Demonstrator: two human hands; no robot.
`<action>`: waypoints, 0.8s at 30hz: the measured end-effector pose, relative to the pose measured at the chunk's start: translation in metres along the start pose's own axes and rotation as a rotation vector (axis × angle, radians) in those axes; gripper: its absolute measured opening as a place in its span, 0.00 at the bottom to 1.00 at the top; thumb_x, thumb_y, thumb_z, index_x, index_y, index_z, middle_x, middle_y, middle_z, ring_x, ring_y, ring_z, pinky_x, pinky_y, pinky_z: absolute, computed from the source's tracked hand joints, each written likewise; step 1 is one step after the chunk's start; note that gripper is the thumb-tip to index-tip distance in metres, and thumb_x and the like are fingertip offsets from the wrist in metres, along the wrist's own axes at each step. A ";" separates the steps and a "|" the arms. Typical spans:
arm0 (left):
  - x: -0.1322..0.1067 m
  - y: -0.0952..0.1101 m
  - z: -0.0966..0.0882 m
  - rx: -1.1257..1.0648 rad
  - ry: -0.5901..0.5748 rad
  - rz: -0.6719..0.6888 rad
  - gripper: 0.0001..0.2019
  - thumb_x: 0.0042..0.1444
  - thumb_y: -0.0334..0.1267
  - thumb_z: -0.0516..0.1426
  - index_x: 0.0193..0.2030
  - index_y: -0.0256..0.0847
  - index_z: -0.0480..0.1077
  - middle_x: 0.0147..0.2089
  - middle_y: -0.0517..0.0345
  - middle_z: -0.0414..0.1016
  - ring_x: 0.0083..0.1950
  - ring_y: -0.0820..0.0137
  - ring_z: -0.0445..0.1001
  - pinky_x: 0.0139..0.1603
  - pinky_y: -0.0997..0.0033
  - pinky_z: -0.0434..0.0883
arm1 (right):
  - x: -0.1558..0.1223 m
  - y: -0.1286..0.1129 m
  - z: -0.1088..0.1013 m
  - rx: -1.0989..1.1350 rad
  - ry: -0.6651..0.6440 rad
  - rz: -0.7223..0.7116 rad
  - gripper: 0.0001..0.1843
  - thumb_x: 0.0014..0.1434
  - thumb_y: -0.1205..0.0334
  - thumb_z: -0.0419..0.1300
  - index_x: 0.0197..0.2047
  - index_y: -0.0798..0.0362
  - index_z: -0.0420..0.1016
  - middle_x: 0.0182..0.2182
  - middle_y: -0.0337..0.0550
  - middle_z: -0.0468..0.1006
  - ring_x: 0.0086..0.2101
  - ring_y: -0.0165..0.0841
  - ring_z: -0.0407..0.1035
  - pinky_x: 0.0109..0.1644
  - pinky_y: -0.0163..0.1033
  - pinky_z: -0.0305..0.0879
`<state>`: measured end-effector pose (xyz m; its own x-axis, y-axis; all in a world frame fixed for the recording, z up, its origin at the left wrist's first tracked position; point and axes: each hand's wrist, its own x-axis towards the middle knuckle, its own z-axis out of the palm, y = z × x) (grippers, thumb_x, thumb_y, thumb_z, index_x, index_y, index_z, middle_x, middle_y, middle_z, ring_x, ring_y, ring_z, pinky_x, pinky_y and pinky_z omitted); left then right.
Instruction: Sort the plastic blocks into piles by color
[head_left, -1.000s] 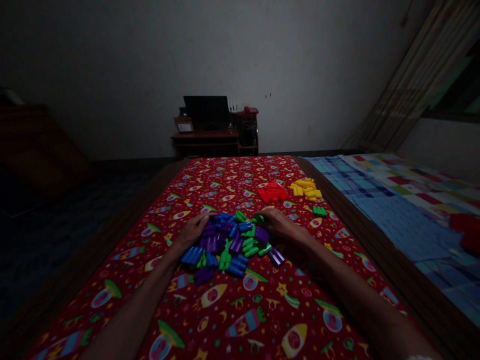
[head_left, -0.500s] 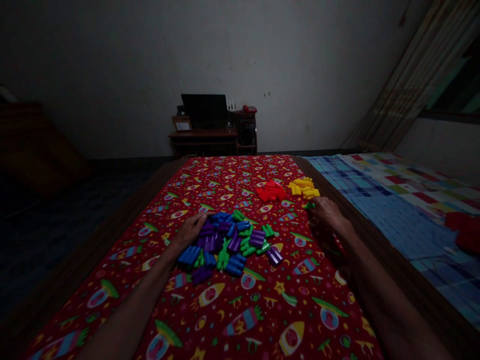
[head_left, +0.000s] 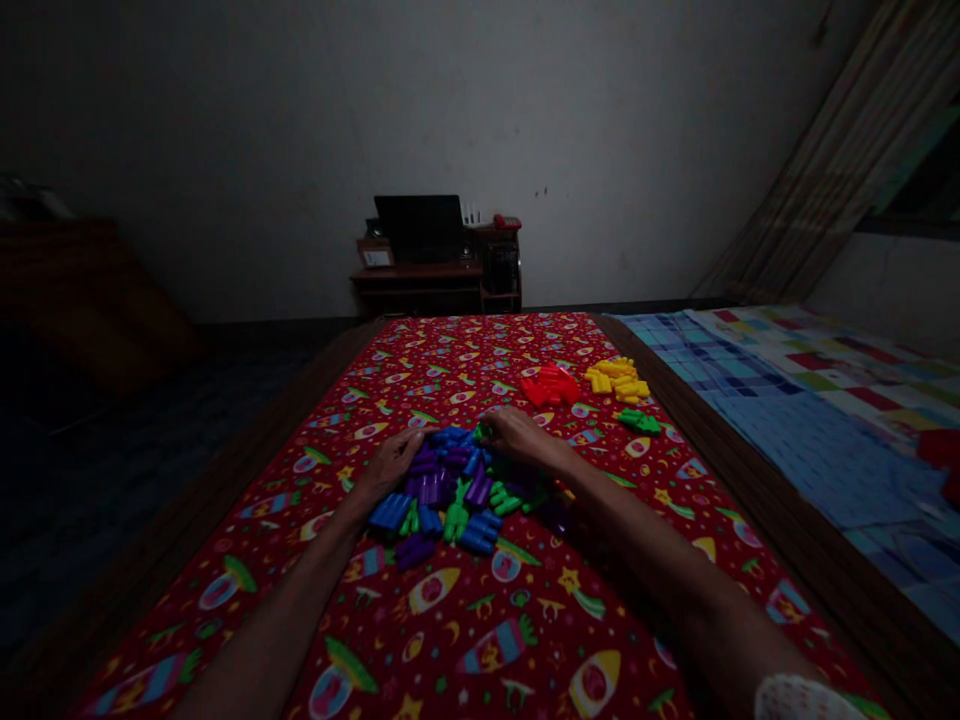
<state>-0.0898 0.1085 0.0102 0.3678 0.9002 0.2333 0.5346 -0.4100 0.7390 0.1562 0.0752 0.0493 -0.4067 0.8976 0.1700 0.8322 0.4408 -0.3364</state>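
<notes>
A mixed pile of blue, purple and green plastic building blocks [head_left: 435, 490] lies on the red patterned cloth [head_left: 480, 620]. Along the pile's left edge rests my left hand [head_left: 394, 462], its fingers loosely curved against the blocks and holding none that I can see. My right hand [head_left: 514, 435] reaches over the far right side of the pile, fingertips pinched on a green building block [head_left: 484, 432]. My right forearm hides some blocks on that side. Farther right lies a small green group of blocks [head_left: 640, 421], apart from both hands.
Beyond the pile are a heap of red blocks [head_left: 550, 385] and a heap of yellow blocks [head_left: 616, 378]. A desk with a dark monitor [head_left: 420, 228] stands against the wall. Blue checked bedding [head_left: 720, 400] lies to the right.
My right hand has moved left from the small green group to the mixed pile and now pinches a green block there. The green group is uncovered. My left hand stays at the pile.
</notes>
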 end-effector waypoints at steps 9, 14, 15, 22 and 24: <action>0.001 -0.003 0.000 -0.013 -0.004 -0.011 0.43 0.49 0.73 0.44 0.47 0.35 0.77 0.51 0.45 0.78 0.54 0.55 0.74 0.60 0.57 0.66 | -0.066 0.065 -0.035 -0.210 0.143 0.135 0.19 0.59 0.65 0.52 0.53 0.59 0.71 0.39 0.53 0.77 0.38 0.38 0.68 0.42 0.39 0.60; 0.000 0.002 0.000 -0.017 -0.013 -0.009 0.42 0.49 0.74 0.45 0.47 0.37 0.77 0.52 0.47 0.78 0.53 0.54 0.74 0.60 0.56 0.66 | -0.143 0.127 -0.036 -0.356 0.209 0.193 0.29 0.59 0.69 0.46 0.63 0.52 0.62 0.57 0.53 0.69 0.59 0.42 0.59 0.61 0.52 0.55; 0.000 0.002 -0.001 -0.018 -0.011 -0.004 0.42 0.49 0.74 0.45 0.47 0.38 0.77 0.52 0.48 0.78 0.54 0.54 0.74 0.60 0.55 0.65 | -0.155 0.135 -0.033 -0.369 0.210 0.202 0.29 0.59 0.70 0.45 0.64 0.51 0.61 0.59 0.51 0.67 0.62 0.41 0.55 0.64 0.53 0.53; 0.000 0.002 -0.001 -0.015 -0.001 -0.001 0.42 0.48 0.74 0.45 0.46 0.38 0.77 0.51 0.48 0.78 0.54 0.54 0.74 0.59 0.58 0.67 | -0.146 0.123 -0.035 -0.291 0.194 0.189 0.25 0.61 0.67 0.47 0.60 0.54 0.66 0.54 0.56 0.72 0.55 0.42 0.65 0.57 0.50 0.61; 0.000 0.001 -0.001 -0.005 0.002 0.004 0.41 0.49 0.74 0.45 0.46 0.38 0.77 0.51 0.48 0.78 0.53 0.55 0.74 0.58 0.58 0.68 | -0.126 0.096 -0.036 -0.188 0.184 0.104 0.23 0.61 0.67 0.50 0.58 0.55 0.68 0.46 0.54 0.77 0.45 0.39 0.71 0.49 0.42 0.65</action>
<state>-0.0898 0.1083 0.0115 0.3686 0.8987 0.2376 0.5291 -0.4130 0.7413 0.3009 0.0040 0.0287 -0.2544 0.9143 0.3150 0.9281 0.3224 -0.1863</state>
